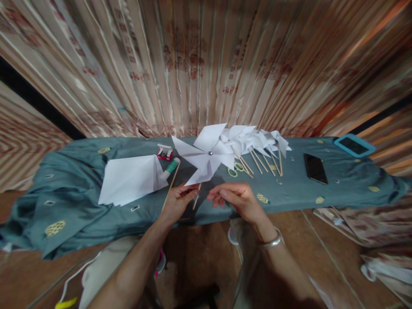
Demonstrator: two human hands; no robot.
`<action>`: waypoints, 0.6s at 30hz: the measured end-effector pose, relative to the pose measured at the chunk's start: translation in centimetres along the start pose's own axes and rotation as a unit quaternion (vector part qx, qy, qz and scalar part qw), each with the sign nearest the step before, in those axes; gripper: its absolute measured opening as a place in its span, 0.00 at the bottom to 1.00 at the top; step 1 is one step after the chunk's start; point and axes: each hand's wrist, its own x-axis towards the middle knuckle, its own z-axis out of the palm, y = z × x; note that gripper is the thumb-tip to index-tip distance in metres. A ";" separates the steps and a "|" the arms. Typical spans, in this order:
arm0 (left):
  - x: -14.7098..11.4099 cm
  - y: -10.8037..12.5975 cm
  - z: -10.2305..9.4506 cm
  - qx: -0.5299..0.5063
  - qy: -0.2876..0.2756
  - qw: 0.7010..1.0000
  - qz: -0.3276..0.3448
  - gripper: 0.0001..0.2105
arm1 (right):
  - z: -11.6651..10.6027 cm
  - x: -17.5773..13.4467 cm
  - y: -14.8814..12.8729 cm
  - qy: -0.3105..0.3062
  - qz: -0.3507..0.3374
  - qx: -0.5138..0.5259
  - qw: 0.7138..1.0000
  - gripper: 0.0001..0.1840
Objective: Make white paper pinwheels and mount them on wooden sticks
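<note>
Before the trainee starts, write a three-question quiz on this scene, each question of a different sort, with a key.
1. What does the left hand hold?
a) scissors
b) a pinwheel
c) a glue stick

2. True or false: the phone lies to the right of the paper stack.

3. Fill in: the small open box is mostly ____ on the outside.

Key: 1. b; 2. true; 3. red.

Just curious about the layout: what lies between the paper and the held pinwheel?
The head view shows a red box, a glue stick and a wooden stick.
</note>
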 end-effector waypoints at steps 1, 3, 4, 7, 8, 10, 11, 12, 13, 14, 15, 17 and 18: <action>0.0 0.0 0.0 -0.004 0.000 1.000 0.001 0.14 | -0.4 0.0 -0.2 0.035 -0.016 0.013 0.999 0.11; -0.1 0.0 0.0 -0.004 -0.003 1.000 0.004 0.13 | -1.5 0.1 -0.3 0.138 -0.067 0.028 0.988 0.11; -0.1 0.0 0.0 0.001 -0.006 1.000 0.006 0.12 | -2.0 0.3 -0.3 0.197 -0.096 0.024 0.975 0.11; -0.2 0.1 -0.1 0.021 -0.020 1.000 0.009 0.11 | -3.2 0.9 0.2 0.322 -0.146 -0.037 0.935 0.12; -0.2 0.1 -0.2 0.028 -0.022 0.999 0.010 0.11 | -3.5 1.0 0.4 0.341 -0.148 -0.064 0.926 0.12; -0.2 0.0 -0.2 0.042 -0.023 0.999 0.013 0.11 | -3.8 1.2 0.7 0.361 -0.148 -0.114 0.914 0.13; -0.1 0.0 -0.2 0.047 -0.023 0.999 0.015 0.12 | -3.9 1.2 0.8 0.368 -0.149 -0.135 0.908 0.13; -0.1 -0.1 -0.2 0.049 -0.025 0.998 0.016 0.12 | -3.9 1.2 0.9 0.375 -0.155 -0.153 0.901 0.14; 0.0 -0.2 -0.2 0.049 -0.027 0.998 0.017 0.12 | -4.0 1.1 0.9 0.381 -0.161 -0.167 0.895 0.15; 0.0 -0.4 -0.2 0.046 -0.029 0.998 0.019 0.12 | -4.0 1.1 0.9 0.385 -0.170 -0.179 0.889 0.16; 0.0 -0.5 -0.2 0.044 -0.032 0.998 0.020 0.11 | -4.1 1.0 1.0 0.386 -0.178 -0.189 0.885 0.18; 0.1 -0.6 -0.2 0.043 -0.038 0.998 0.021 0.11 | -4.2 1.0 1.2 0.376 -0.193 -0.209 0.882 0.22; 0.1 -0.7 -0.2 0.044 -0.040 0.998 0.020 0.12 | -4.2 1.1 1.4 0.366 -0.198 -0.220 0.882 0.23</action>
